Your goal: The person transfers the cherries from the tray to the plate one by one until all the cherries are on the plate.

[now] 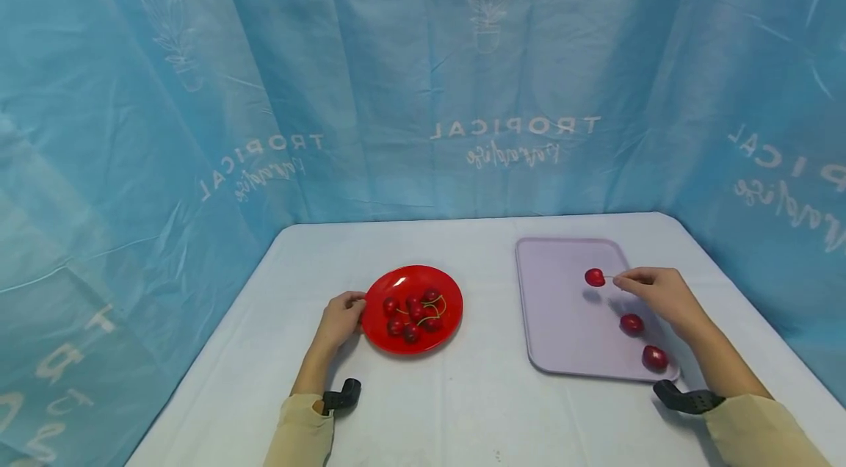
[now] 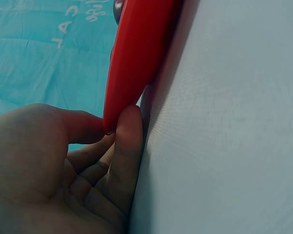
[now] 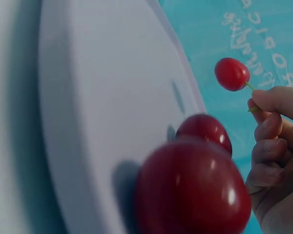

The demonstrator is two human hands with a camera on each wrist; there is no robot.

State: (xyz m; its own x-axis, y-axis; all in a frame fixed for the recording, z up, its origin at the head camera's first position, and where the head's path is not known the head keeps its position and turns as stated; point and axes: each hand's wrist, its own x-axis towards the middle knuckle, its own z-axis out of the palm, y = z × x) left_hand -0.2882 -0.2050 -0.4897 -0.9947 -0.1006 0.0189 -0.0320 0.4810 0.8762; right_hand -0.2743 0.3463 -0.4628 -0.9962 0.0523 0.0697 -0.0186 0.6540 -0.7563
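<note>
My left hand (image 1: 341,320) pinches the left rim of a red plate (image 1: 380,335); the left wrist view shows the thumb on top of the rim and a finger (image 2: 128,141) beneath it. Several dark red cherries (image 1: 411,333), some with green stems, lie in the plate. Over the lilac tray (image 1: 562,305), my right hand (image 1: 664,298) holds a red cherry (image 3: 232,74) by its thin stem between thumb and forefinger. That cherry hangs above the tray, its shadow below. Two more dark red fruits, one nearer (image 1: 655,358) and one farther (image 1: 631,324), rest along the tray's right side.
A white cloth covers the table (image 1: 476,408). Blue curtains (image 1: 396,85) with printed lettering stand around its back and sides. White table surface separates the plate from the tray. Each wrist wears a black strap with a camera mount (image 1: 342,395).
</note>
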